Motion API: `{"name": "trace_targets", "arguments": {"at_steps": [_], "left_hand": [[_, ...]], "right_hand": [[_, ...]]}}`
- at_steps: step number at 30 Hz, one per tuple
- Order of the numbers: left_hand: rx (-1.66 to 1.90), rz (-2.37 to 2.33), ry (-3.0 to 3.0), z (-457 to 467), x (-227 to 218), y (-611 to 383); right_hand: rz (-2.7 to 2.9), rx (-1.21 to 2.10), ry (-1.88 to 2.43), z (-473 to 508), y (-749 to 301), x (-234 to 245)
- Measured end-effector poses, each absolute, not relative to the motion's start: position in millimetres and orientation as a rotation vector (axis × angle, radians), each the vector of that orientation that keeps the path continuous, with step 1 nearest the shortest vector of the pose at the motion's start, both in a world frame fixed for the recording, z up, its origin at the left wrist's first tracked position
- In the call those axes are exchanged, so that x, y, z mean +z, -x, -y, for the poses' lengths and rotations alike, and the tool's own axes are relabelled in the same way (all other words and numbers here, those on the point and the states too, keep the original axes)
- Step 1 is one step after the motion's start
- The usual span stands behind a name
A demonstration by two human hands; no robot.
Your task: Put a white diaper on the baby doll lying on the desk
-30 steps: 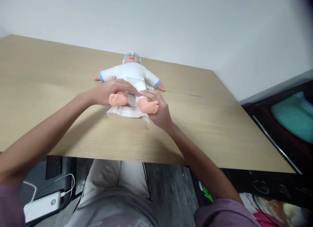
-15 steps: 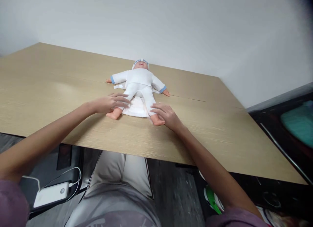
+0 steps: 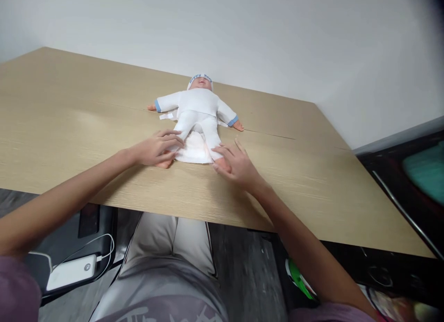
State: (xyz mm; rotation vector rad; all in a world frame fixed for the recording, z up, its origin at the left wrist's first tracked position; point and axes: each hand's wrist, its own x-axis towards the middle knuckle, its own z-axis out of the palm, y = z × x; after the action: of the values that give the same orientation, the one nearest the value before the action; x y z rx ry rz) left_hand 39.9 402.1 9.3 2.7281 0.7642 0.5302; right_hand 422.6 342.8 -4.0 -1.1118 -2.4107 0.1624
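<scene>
A baby doll [image 3: 198, 102] in white clothes with blue cuffs and a lettered headband lies on its back, arms spread and feet toward me. Under its hips and between its legs a white diaper [image 3: 194, 151] is spread out, one of its tabs [image 3: 166, 116] sticking out by the waist on the left. My left hand [image 3: 157, 148] rests over the doll's leg on the left, fingers extended. On the other leg, near the foot, lies my right hand [image 3: 237, 162] with its fingers apart. Neither hand grips anything that I can see.
The doll lies on a wooden table [image 3: 86, 142] set against a white wall [image 3: 222, 31]. Below the front edge at left, a white power bank [image 3: 71, 272] with a cable and a dark phone [image 3: 89, 220] lie on a black seat. Dark furniture [image 3: 398, 188] stands to the right.
My right hand has lifted and turned slightly on the leg, its fingers more spread. The left hand stays over its leg. The view has shifted a little.
</scene>
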Motion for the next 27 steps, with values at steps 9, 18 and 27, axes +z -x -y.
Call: {"name": "trace_targets", "arguments": {"at_steps": [9, 18, 27], "left_hand": [[0.357, -1.025, -2.94, -387, 20, -61], [0.337, -1.13, -3.028, -367, 19, -69], [0.644, -1.157, -2.605, -354, 61, -60]], "right_hand": [[2.334, -0.302, 1.407, -333, -378, -32], [2.302, -0.324, 1.299, -325, -383, -35], [2.202, -0.051, 1.216, -309, -391, 1]]}}
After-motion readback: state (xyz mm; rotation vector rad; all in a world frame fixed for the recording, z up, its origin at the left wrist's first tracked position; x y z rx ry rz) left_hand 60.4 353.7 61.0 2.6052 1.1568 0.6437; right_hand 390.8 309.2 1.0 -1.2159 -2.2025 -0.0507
